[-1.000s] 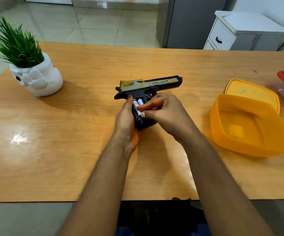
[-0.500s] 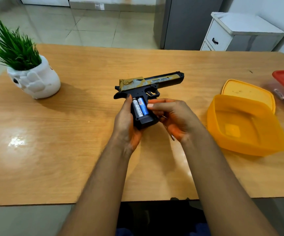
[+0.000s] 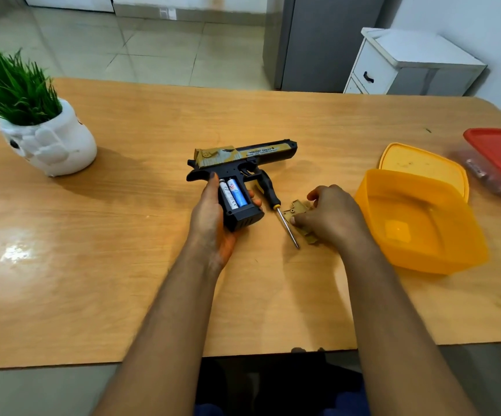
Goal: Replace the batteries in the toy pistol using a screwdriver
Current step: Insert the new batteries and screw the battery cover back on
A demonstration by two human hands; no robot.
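- The left hand (image 3: 213, 217) has its fingers wrapped round the grip of the toy pistol (image 3: 237, 163), which sits mid-surface with the barrel pointing right and the battery bay facing up.
- Two batteries (image 3: 232, 195) sit side by side in the open bay, one white-ish, one blue. Can't tell from here if they're fully seated or which way round they are.
- The right hand (image 3: 332, 219) is down on the tan battery cover (image 3: 298, 216), fingers curled on it like it's picking it up. That cover lies just right of the screwdriver (image 3: 276, 205), which rests on the surface (image 3: 123, 265) right beside the grip.
- What could go sideways: if a battery isn't pushed home, the cover probably won't sit flush and the screw could go in crooked.
- No screw visible anywhere, so it's either hidden or tiny. Easy thing to lose or roll off the edge.
- Reaching for the cover that close to the screwdriver could nudge it and send it rolling.
- The yellow tub (image 3: 417, 223) is near the right wrist, easy to bump.
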